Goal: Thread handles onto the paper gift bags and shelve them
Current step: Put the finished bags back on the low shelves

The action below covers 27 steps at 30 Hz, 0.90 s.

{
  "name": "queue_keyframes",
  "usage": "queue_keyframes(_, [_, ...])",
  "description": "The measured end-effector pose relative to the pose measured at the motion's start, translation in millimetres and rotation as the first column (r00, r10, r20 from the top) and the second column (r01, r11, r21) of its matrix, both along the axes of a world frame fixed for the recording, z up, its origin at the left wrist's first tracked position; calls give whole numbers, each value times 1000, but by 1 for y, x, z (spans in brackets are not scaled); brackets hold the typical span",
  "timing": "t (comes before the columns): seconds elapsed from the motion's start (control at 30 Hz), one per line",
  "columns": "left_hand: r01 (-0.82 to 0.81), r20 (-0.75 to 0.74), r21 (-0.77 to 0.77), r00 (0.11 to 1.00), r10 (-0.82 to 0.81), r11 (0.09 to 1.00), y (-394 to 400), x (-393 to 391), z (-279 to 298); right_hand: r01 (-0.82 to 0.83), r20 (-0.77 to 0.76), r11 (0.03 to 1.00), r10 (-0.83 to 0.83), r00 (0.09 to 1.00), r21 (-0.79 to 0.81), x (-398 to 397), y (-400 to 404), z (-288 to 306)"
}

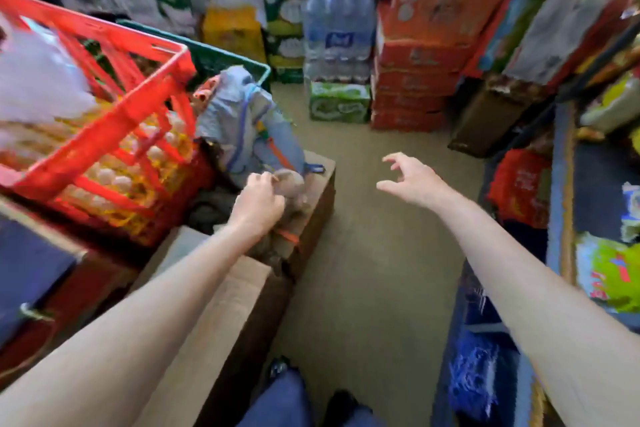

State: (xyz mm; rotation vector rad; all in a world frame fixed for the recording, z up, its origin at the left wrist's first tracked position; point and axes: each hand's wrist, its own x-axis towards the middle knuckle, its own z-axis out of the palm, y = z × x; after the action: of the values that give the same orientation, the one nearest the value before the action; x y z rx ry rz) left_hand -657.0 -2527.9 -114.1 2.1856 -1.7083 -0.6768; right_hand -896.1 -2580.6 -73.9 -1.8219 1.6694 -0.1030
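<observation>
two crates (104, 121) beside stacked cartons (412, 80)

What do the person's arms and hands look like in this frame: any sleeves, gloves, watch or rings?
Both forearms are bare up to the frame edge, with no sleeves in view. The left hand and the right hand wear no gloves. No watch, bracelet or ring shows on either wrist or hand, though the picture is blurred, so a thin ring could be missed.

Both arms reach forward; the left hand (258, 199) is curled tight, the right hand (412, 180) hovers, fingers loosely spread.
</observation>
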Motion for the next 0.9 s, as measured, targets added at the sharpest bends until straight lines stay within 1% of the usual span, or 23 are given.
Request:
queue_keyframes(0.1, [-148,17,-27,989,149,989,65,66,24,-132,-12,991,132,991,-12,75,36,20])
queue_keyframes(0.2, [-245,51,-86,967,249,966,131,123,33,-253,-28,967,254,967,9,147,68,17])
queue_keyframes(0.27, [-246,171,-165,946,274,955,183,165,31,-307,3,951,307,952,39,197,97,14])
queue_keyframes(0.33, [-225,312,-183,910,273,957,233,209,23,-364,41,930,362,931,50,246,131,11])
queue_keyframes(0.4, [-281,413,-61,867,280,958,273,248,11,-439,51,896,436,898,68,287,163,4])
queue_keyframes(0.47, [-366,455,104,844,283,925,300,281,-6,-486,41,869,484,874,89,320,191,-10])
queue_keyframes(0.5, [-381,464,190,847,259,905,308,293,-15,-494,39,864,492,870,104,331,203,-17])
queue_keyframes(0.53, [-387,472,259,850,234,885,313,303,-23,-494,34,860,494,869,124,338,212,-25])
queue_keyframes(0.6, [-418,481,324,845,233,849,317,316,-37,-485,24,857,488,872,172,346,225,-38])
queue_keyframes(0.67, [-457,466,344,842,273,820,316,326,-48,-433,39,872,436,899,228,347,230,-50])
queue_keyframes(0.73, [-456,484,334,834,265,825,317,334,-59,-344,59,896,342,938,281,350,235,-61])
queue_keyframes(0.8, [-424,520,255,818,247,869,323,344,-67,-298,68,899,292,954,322,357,242,-73])
queue_keyframes(0.87, [-353,495,73,825,274,933,329,354,-68,-270,140,895,234,962,356,367,248,-82])
queue_keyframes(0.9, [-293,463,-41,842,278,955,333,353,-65,-220,209,895,147,967,389,371,250,-86])
